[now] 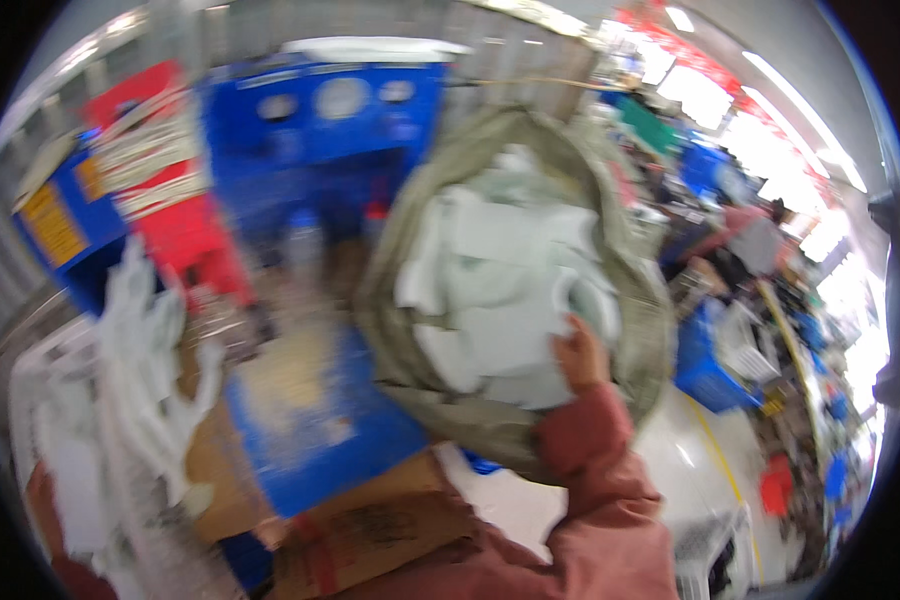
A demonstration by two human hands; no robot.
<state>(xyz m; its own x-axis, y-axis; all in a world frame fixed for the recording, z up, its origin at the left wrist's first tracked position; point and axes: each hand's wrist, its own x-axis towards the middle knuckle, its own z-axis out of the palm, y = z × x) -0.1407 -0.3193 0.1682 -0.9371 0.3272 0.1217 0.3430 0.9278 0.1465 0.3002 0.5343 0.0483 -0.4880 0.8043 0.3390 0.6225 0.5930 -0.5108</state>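
Motion blur softens everything. The right hand (582, 358) reaches into the olive sack (395, 360) at centre, its fingers against a curled white piece (598, 303) among other white pieces (505, 240); whether it grips cannot be told. The left hand (44, 505), dim at the far-left rim, meets white sheeting (78, 480), its fingers too unclear to judge.
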